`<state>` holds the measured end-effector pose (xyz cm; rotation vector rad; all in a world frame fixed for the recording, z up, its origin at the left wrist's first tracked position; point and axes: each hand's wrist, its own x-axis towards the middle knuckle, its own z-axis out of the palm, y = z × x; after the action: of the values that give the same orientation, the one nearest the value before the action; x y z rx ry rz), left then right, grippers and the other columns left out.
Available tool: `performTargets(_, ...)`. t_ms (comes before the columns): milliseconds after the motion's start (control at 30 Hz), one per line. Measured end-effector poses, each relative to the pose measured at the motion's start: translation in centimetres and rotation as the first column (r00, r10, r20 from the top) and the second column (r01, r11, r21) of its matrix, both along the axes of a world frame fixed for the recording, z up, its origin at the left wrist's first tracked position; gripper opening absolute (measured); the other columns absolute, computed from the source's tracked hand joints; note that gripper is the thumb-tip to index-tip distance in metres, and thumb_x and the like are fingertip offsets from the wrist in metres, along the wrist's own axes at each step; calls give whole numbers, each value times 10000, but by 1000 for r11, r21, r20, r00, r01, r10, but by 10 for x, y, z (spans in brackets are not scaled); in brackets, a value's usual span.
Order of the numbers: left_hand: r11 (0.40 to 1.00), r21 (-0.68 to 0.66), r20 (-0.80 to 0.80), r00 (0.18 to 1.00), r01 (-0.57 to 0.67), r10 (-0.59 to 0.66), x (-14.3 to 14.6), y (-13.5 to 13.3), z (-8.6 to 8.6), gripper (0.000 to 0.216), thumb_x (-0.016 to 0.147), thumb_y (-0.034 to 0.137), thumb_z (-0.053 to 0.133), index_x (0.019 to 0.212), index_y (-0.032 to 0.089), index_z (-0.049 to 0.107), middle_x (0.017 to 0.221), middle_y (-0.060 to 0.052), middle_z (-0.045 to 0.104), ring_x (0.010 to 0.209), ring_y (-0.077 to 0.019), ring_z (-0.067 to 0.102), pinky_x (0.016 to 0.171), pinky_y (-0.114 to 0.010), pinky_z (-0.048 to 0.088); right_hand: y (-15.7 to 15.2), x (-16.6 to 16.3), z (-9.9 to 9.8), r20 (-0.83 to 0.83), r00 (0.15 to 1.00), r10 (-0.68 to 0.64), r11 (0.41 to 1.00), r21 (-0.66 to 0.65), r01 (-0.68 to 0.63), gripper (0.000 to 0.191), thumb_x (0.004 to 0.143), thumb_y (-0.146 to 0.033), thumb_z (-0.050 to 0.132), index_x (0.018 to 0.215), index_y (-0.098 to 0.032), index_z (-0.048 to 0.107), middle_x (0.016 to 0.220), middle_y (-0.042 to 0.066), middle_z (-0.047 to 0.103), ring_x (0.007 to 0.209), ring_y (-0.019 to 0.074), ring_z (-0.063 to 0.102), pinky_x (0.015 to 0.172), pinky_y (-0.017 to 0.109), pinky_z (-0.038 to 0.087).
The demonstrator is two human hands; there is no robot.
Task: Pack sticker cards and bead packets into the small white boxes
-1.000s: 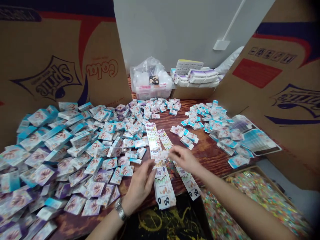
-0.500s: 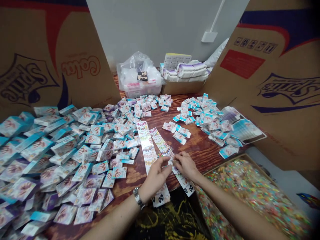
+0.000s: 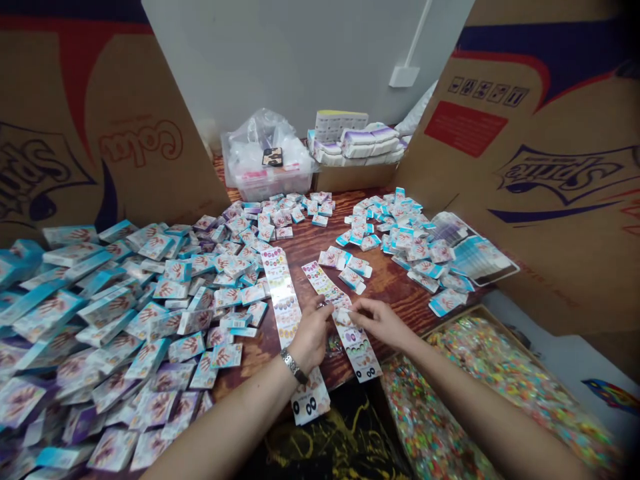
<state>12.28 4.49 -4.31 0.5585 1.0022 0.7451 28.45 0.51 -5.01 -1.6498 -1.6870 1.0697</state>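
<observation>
Just below centre of the frame, the left hand (image 3: 313, 335) and right hand (image 3: 381, 320) stand nearly meeting, fingertips at a small white tab (image 3: 343, 317) on a long white printed card strip (image 3: 353, 340); whether either grips it cannot be told. A second strip (image 3: 281, 300) lies alongside, both within reach on a reddish-brown wooden table (image 3: 400, 293), in the gap between heaps of turquoise-and-white packets (image 3: 100, 333).

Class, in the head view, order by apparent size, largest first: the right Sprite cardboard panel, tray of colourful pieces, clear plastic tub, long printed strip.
Sprite cardboard panel, then tray of colourful pieces; clear plastic tub and long printed strip too close to rank, the strip nearer.
</observation>
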Motion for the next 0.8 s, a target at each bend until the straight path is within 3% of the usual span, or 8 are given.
performTargets(100,1000,6,47,999,-3,2,5,14,10,356,666,209,649,1003,155,548,795,-36,634,644,-138,605,639,-279,477,-2,-3,23,-315,948,-41,997,-75,18,227,852,-380,555,769,-169,543,711,-16,531,683,121,501,645,234,420)
performTargets(233,994,96,58,998,-46,41,-4,32,33,456,598,116,649,1042,146,550,685,-2,613,549,-117,566,568,-251,459,-15,-18,44,-692,696,-191,958,-287,-22,236,821,-406,616,821,-196,508,737,-31,503,634,97,493,610,238,448)
performTargets(300,979,196,30,998,-58,53,-17,42,43,489,621,125,638,1099,169,548,661,19,598,511,-96,530,525,-220,431,-22,-31,50,-768,590,-248,928,-364,-84,257,808,-424,630,843,-212,489,744,-32,509,594,92,498,557,234,458)
performTargets(367,914,405,-136,987,-24,86,-33,55,47,466,684,167,606,1145,191,540,700,20,605,491,-79,500,495,-200,411,-27,-46,52,-793,558,-245,922,-369,-119,273,795,-430,644,847,-213,486,737,-32,513,572,86,495,524,215,441)
performTargets(433,770,623,-433,881,139,192,-49,70,42,451,751,198,543,1200,195,506,794,0,630,500,-79,501,496,-205,421,-28,-64,51,-783,584,-215,933,-341,-113,276,793,-432,641,838,-209,483,714,-37,503,564,84,484,516,202,416)
performTargets(500,669,665,-643,710,333,286,-65,85,29,464,769,186,506,1232,172,478,860,-27,647,538,-103,533,541,-237,458,-25,-80,47,-713,684,-154,954,-286,-83,250,814,-421,605,816,-203,483,691,-41,488,573,90,471,536,207,401)
performTargets(633,618,616,-770,539,489,340,-89,103,-2,444,703,107,525,1145,126,556,998,-99,645,803,-203,603,802,-359,474,-18,-97,34,-284,958,47,992,-101,-79,162,848,-310,532,754,-179,522,662,-27,501,603,109,451,583,225,361)
performTargets(800,547,543,-839,375,637,395,-102,104,-18,380,741,126,491,1108,131,587,1033,-133,624,1036,-297,525,955,-472,370,-28,-96,40,52,956,290,957,-25,-289,78,851,-203,497,811,-179,560,743,0,570,677,132,508,626,231,360)
